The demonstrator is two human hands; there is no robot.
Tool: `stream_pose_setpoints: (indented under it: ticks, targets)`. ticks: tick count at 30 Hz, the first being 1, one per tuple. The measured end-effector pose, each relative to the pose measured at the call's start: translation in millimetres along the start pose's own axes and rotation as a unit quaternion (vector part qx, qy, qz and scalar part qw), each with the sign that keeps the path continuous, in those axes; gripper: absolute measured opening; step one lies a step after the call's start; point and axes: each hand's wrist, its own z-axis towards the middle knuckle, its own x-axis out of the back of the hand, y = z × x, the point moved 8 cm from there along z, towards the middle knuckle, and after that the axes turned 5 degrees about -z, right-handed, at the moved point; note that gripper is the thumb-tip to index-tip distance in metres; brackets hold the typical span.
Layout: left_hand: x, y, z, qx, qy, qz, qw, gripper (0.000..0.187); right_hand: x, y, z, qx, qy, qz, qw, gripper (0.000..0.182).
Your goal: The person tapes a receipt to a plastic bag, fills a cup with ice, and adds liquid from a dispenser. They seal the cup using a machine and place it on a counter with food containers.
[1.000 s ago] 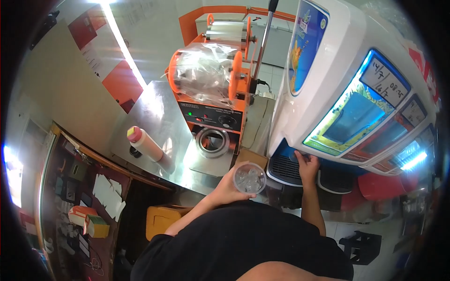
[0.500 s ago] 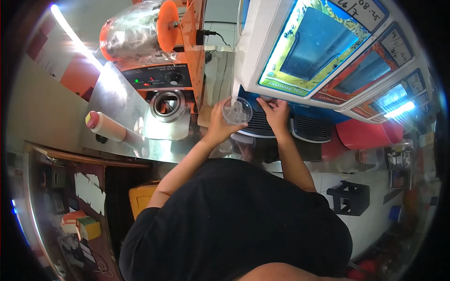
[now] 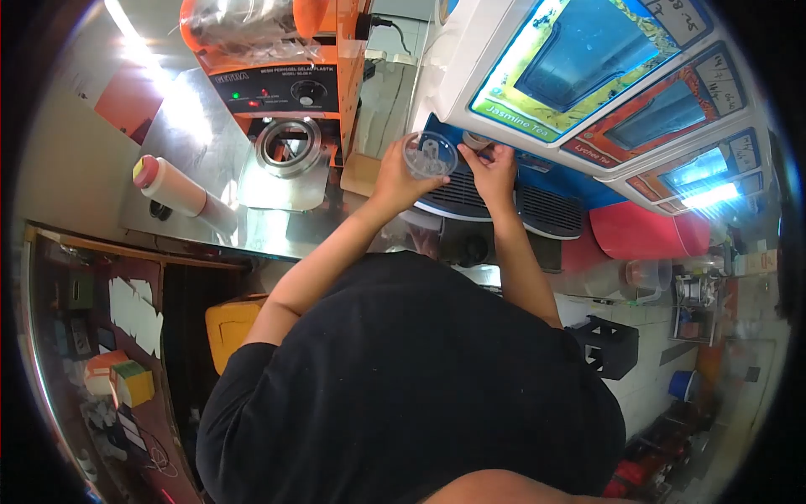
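My left hand (image 3: 398,178) is closed around a clear plastic cup (image 3: 430,156) with what look like ice cubes in it. The cup is held above the black drip tray (image 3: 458,196) of a drink dispenser. My right hand (image 3: 494,172) reaches under the tank labelled Jasmine Tea (image 3: 537,101), its fingers pinched on a pale dispenser tap (image 3: 477,143). Part of the tap is hidden by the tank and my fingers. Cup and right hand are close together but apart.
An orange cup sealing machine (image 3: 285,88) stands to the left on the metal counter (image 3: 201,151). A capped bottle (image 3: 172,186) is at its front left. Right of Jasmine Tea is a Lychee Tea tank (image 3: 646,126). A pink container (image 3: 646,231) sits beyond the drip trays.
The camera view has shifted, so the counter sits higher in it. My right fingers have closed in on the tap. My left hand still holds the cup.
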Motion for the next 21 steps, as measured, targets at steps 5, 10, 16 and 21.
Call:
stream_pose_setpoints:
  ticks: [5, 10, 16, 21]
  targets:
    - [0, 1, 2, -0.009, -0.005, 0.012, 1.0, 0.084, 3, 9, 2, 0.006, -0.005, -0.039, 0.999, 0.055]
    - [-5, -2, 3, 0.016, -0.025, 0.023, 0.999, 0.085, 5, 12, 4, 0.013, -0.009, -0.054, 0.998, 0.056]
    - [-12, -1, 6, 0.011, -0.049, 0.034, 0.998, 0.082, 1, -1, 5, 0.012, -0.031, -0.047, 0.998, 0.057]
    - [-13, 2, 8, 0.004, -0.047, 0.037, 0.998, 0.082, 5, -1, 5, 0.022, -0.037, -0.073, 0.996, 0.054]
